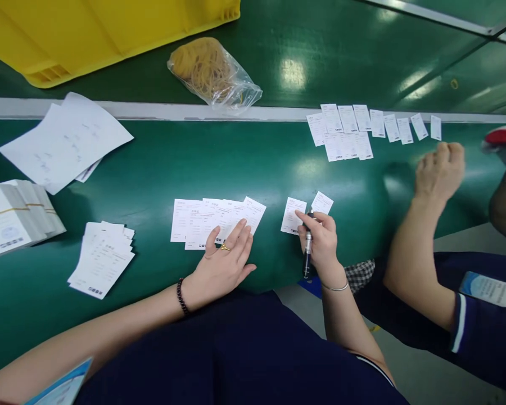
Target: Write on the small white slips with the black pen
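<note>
My right hand (pixel 320 242) is closed around a dark pen (pixel 308 247), which runs lengthwise through the fist with one end pointing at the near table edge. The index finger stretches out from that grip and its tip rests on a small white card (pixel 292 215) lying alone near the middle of the green table (pixel 152 169). A second card (pixel 322 202) lies tilted just right of it, at my knuckles.

Left of these, my left hand (pixel 223 261) lies flat with its fingers spread, pinching nothing. The fingertips press on the near edge of a fan (pixel 202 219) of overlapping cards.

Further left sits a loose stack (pixel 102 259), and at the far left edge are banded bundles (pixel 12 216), with loose sheets (pixel 67 138) beyond them.

On the far side, past a grey strip, I see a bag (pixel 213 70) of rubber bands and a yellow crate (pixel 88 28). To the far right, a row (pixel 354 129) of cards is laid out, and a co-worker's fist (pixel 441 169) hovers just near of it.
</note>
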The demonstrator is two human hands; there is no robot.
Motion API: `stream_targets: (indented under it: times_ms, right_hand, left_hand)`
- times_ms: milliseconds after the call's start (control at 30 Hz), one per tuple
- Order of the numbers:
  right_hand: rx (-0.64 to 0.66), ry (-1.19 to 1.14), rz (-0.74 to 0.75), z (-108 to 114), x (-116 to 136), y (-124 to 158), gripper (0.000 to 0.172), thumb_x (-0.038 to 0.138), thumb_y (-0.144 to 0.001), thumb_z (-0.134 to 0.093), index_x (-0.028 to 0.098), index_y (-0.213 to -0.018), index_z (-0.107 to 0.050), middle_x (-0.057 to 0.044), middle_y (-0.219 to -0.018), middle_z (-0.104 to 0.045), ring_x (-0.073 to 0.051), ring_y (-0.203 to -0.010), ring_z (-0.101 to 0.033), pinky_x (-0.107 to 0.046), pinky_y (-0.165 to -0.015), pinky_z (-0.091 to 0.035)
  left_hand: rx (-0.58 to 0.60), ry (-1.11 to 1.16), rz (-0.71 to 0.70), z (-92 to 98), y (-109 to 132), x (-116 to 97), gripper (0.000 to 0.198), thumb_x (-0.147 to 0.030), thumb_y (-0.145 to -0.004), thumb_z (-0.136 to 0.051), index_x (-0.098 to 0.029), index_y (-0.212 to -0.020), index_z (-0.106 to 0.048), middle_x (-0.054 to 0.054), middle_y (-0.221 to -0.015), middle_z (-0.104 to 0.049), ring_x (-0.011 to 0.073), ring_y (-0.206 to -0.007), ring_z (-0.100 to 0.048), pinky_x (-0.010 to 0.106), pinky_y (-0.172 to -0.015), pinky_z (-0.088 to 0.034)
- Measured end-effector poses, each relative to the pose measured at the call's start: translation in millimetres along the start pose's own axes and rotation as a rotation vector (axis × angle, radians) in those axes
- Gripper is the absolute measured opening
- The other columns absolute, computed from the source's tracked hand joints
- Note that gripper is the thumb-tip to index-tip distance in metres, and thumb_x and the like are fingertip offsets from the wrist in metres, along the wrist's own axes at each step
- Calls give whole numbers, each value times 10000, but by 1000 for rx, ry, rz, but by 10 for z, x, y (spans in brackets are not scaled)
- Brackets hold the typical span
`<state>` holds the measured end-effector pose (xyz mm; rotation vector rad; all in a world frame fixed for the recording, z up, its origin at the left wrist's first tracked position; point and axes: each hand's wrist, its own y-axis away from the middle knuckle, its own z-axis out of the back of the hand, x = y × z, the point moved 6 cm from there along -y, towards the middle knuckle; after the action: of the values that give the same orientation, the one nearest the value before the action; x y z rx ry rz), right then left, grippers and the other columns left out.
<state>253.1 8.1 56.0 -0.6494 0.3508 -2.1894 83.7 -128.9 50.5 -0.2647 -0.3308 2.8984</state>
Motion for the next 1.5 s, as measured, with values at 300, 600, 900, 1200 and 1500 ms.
stream_targets:
  times_ms: [300,600,900,1200,1500]
  right_hand:
    - [193,-69,115,-373,417,-156,320,231,-916,-593,292,-1229,-618,-69,-1106,-725,-276,-1086,-599,-447,-882,-468]
    - [320,-74,279,-290,231,-216,322,86,-910,-510,316,-1089,-648,9,-1077,-756,-252,-1116,-614,-476,-930,-445]
    - [278,-31,349,-299,429,-205,276,337,-880,-672,265,-1133,-586,-42,-1157,-734,-276,-1107,-613,-499,-998,-376]
    - [384,-34,367,-309,459,-186,151,243,-909,-629,247,-1056,-592,-45,-1174,-730,-248,-1060,-617,-442,-933,-349]
    - [122,-287,115,-170,427,-243,361,370,-959,-530,235,-1292,-557,-89,-977,-724,-242,-878,-620,-413,-773,-477]
  left_hand:
    - [65,22,-59,-111,-92,-136,562,-481,-957,-496,-87,-1356,-536,183,-1425,-515,318,-1357,-442,491,-1159,-226]
    - [29,10,29,-30,-11,59,495,-449,-988,-450,-91,-1306,-574,154,-1437,-508,298,-1340,-462,514,-1134,-219]
    - [20,48,-41,-21,4,-1,495,-446,-983,-470,-96,-1321,-562,164,-1432,-512,294,-1319,-483,470,-1105,-269]
    - [65,19,-55,-63,78,2,505,-454,-975,-482,-101,-1326,-568,151,-1424,-526,292,-1324,-474,417,-1044,-344]
    - [116,-18,-88,-90,66,-49,506,-466,-996,-420,-149,-1375,-527,109,-1489,-458,274,-1388,-397,410,-1027,-374]
